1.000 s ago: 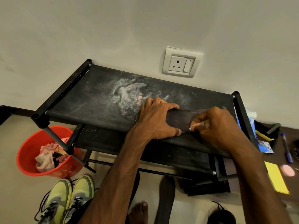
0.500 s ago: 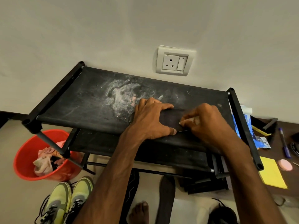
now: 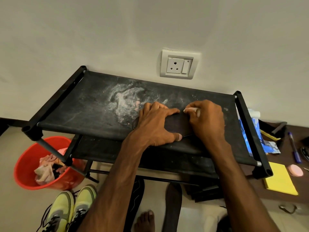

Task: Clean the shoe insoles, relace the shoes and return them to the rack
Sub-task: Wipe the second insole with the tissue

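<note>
Black insole [image 3: 177,124] flat on rack top shelf [image 3: 93,104], near front edge, right of centre. Left hand [image 3: 155,126]: fingers spread, fairly straight, pressing insole down. Right hand [image 3: 207,121]: fingers curled, pinching small white object [image 3: 190,109] at insole far edge; object type unclear. Yellow-green shoes [image 3: 70,210] on floor, front-left of rack.

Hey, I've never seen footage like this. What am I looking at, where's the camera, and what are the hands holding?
No machine here: a person wears one camera on the head, looking down at their own two hands. They work on the dusty top shelf of a black shoe rack. The left hand presses a dark insole flat; the right hand grips a small white item at its end, too small to identify. On the floor sit a red bucket of rags and yellow-green sneakers.
</note>
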